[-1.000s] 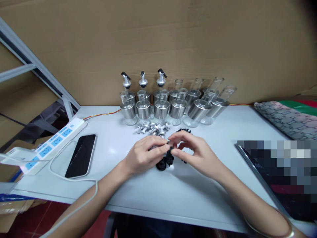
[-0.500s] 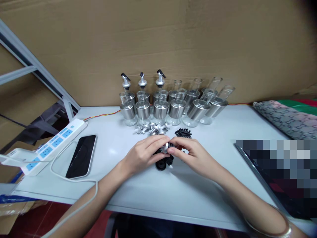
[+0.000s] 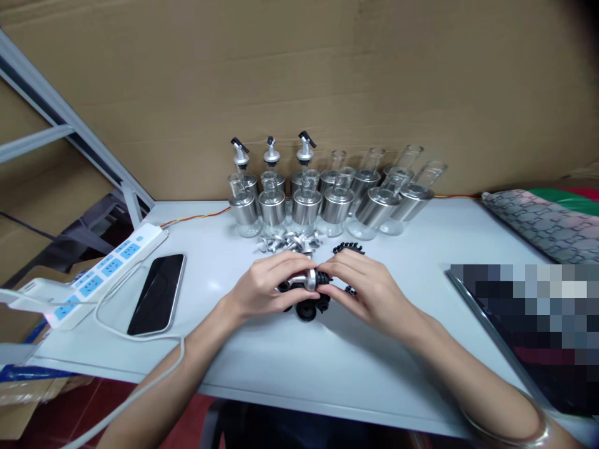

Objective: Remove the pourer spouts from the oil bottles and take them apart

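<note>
Between my two hands lies a silver pourer spout (image 3: 310, 280) on its side, its black ribbed stopper (image 3: 322, 278) pointing right. My left hand (image 3: 266, 282) grips the silver body, thumb below and fingers above. The fingertips of my right hand (image 3: 362, 280) pinch the ribbed stopper end. Just beneath the hands, black round stopper parts (image 3: 306, 310) rest on the table, partly covered. A pile of silver spout pieces (image 3: 290, 241) sits beyond my left hand. Small black levers (image 3: 349, 248) lie in a row past my right hand.
Glass bottles with steel sleeves (image 3: 306, 207) stand in rows at the back; three carry fitted pourers (image 3: 306, 149). A phone (image 3: 156, 293) and a power strip (image 3: 105, 274) with a white cable are at left. A dark-edged, blurred-out object (image 3: 524, 337) is at right. Cardboard (image 3: 299, 75) rises behind.
The pourer has turned so its silver body and black stopper show sideways between my hands. My left fingers have drawn back to the left, uncovering it. The view has shifted slightly.
</note>
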Action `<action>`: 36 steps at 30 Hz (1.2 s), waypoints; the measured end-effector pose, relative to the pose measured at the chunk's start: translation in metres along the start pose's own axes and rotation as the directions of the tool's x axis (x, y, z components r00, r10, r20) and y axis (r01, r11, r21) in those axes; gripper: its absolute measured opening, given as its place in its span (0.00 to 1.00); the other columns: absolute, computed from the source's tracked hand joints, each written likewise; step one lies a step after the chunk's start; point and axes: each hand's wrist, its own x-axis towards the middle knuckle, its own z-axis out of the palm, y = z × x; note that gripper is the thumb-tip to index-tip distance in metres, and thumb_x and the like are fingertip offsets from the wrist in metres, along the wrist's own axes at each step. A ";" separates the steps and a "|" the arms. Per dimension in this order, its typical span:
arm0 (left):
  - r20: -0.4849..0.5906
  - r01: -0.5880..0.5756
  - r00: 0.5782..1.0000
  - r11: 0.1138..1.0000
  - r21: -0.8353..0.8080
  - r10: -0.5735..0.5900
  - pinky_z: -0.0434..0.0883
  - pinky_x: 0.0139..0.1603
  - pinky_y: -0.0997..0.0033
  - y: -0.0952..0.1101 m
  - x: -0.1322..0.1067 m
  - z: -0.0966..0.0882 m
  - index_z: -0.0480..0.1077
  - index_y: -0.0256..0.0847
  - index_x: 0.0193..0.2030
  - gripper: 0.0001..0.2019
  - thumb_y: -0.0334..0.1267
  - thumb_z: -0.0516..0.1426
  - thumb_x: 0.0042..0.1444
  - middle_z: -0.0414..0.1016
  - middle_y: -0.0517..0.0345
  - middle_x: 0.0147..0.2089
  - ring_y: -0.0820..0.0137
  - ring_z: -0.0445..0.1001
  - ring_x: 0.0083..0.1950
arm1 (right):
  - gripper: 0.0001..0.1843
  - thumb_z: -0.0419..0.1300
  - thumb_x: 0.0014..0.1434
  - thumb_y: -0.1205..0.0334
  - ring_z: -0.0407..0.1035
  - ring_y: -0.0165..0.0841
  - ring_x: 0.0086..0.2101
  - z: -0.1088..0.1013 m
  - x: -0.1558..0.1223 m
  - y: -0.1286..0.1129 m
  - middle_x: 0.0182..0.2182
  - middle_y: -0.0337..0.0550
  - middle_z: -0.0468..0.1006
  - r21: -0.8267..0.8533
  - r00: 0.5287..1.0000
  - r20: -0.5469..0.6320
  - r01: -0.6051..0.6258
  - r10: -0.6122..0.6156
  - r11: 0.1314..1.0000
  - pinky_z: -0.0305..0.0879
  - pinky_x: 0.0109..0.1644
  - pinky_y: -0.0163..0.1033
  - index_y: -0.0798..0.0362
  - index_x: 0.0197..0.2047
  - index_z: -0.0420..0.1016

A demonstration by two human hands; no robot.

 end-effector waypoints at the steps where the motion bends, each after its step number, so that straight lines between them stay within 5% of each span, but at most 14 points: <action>1: -0.004 0.005 1.000 1.000 -0.003 -0.005 0.77 0.41 0.70 0.000 0.000 0.000 0.69 0.32 0.46 0.15 0.38 0.61 0.55 0.77 0.47 0.38 0.69 0.77 0.41 | 0.09 0.54 0.63 0.60 0.65 0.33 0.30 0.001 0.000 0.000 0.29 0.46 0.75 -0.040 1.000 -0.008 0.020 -0.020 0.999 0.62 0.33 0.37 0.58 0.40 0.71; 8: -0.029 0.139 0.989 0.984 -0.113 -0.143 0.75 0.40 0.71 0.003 0.003 -0.001 0.71 0.33 0.43 0.17 0.40 0.66 0.48 0.78 0.49 0.38 0.69 0.77 0.38 | 0.07 0.54 0.64 0.64 0.68 0.33 0.31 -0.002 0.001 0.000 0.29 0.45 0.76 -0.207 0.985 -0.082 0.133 -0.153 0.969 0.61 0.34 0.37 0.57 0.40 0.70; 14: 0.049 0.323 0.946 0.935 -0.144 -0.319 0.70 0.36 0.70 0.007 0.006 -0.003 0.74 0.36 0.39 0.17 0.48 0.64 0.48 0.78 0.54 0.33 0.71 0.73 0.32 | 0.06 0.55 0.62 0.68 0.69 0.33 0.31 -0.003 0.001 -0.001 0.30 0.46 0.78 -0.290 0.957 -0.125 0.217 -0.262 0.932 0.63 0.34 0.39 0.59 0.43 0.68; 20: 0.124 0.543 0.839 0.819 -0.186 -0.529 0.64 0.38 0.67 -0.002 0.004 -0.015 0.76 0.39 0.33 0.21 0.57 0.57 0.53 0.76 0.57 0.27 0.71 0.69 0.29 | 0.10 0.58 0.58 0.74 0.70 0.34 0.33 -0.013 -0.003 0.001 0.32 0.47 0.78 -0.317 0.916 -0.188 0.285 -0.354 0.905 0.68 0.35 0.40 0.58 0.43 0.69; 23: -0.029 0.630 0.745 0.716 -0.300 -0.667 0.63 0.32 0.71 -0.013 0.002 -0.024 0.75 0.37 0.31 0.20 0.53 0.53 0.57 0.74 0.57 0.27 0.71 0.68 0.28 | 0.14 0.57 0.55 0.79 0.71 0.34 0.35 -0.026 -0.011 0.008 0.34 0.46 0.77 -0.271 0.900 -0.402 0.062 -0.172 0.961 0.68 0.36 0.40 0.52 0.41 0.71; 26: -0.167 0.677 0.671 0.689 -0.257 -0.722 0.62 0.31 0.74 -0.021 -0.001 -0.022 0.73 0.37 0.34 0.16 0.49 0.53 0.58 0.72 0.58 0.29 0.73 0.66 0.29 | 0.15 0.60 0.54 0.76 0.71 0.34 0.33 -0.030 -0.020 0.016 0.33 0.44 0.76 -0.169 0.885 -0.465 -0.129 0.036 0.977 0.69 0.37 0.40 0.50 0.42 0.70; 32: 0.068 0.797 0.596 0.600 0.070 -0.800 0.60 0.30 0.74 -0.030 -0.011 0.001 0.63 0.39 0.45 0.14 0.48 0.48 0.62 0.64 0.65 0.25 0.73 0.64 0.26 | 0.10 0.60 0.57 0.70 0.72 0.35 0.33 -0.018 -0.021 0.013 0.33 0.47 0.77 -0.133 0.934 -0.334 -0.183 0.130 0.974 0.69 0.39 0.40 0.55 0.43 0.69; 36: 0.208 0.727 0.611 0.645 0.235 -0.764 0.66 0.42 0.67 -0.030 -0.012 -0.004 0.62 0.42 0.48 0.11 0.43 0.47 0.64 0.73 0.57 0.41 0.67 0.72 0.40 | 0.11 0.58 0.58 0.72 0.72 0.35 0.36 -0.017 -0.020 0.009 0.36 0.49 0.77 -0.102 0.944 -0.303 -0.166 0.128 0.981 0.69 0.41 0.40 0.57 0.46 0.69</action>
